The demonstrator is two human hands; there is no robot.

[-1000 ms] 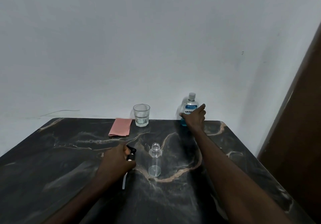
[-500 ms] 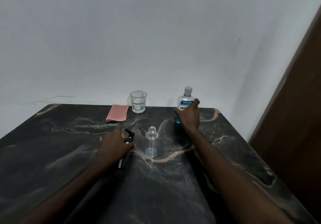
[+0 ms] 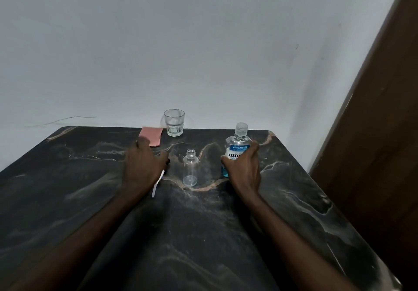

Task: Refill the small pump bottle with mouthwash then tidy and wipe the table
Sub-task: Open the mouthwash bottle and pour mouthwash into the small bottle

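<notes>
— Closer to the middle now: the mouthwash bottle [image 3: 238,147], drawn in from the far edge, upright with its cap on, the right hand [image 3: 244,168] wrapped around it.

— And the small pump bottle [image 3: 190,170]?

— Standing open and empty at the table's [image 3: 294,211] centre, just left of the mouthwash.

— The left hand [image 3: 143,166]?

— Spread loosely over the pump head [image 3: 158,183], white tube poking out beneath; grip unclear.

— Beyond?

— Pink cloth [image 3: 151,138] and glass [image 3: 174,122] at the far edge.
</notes>
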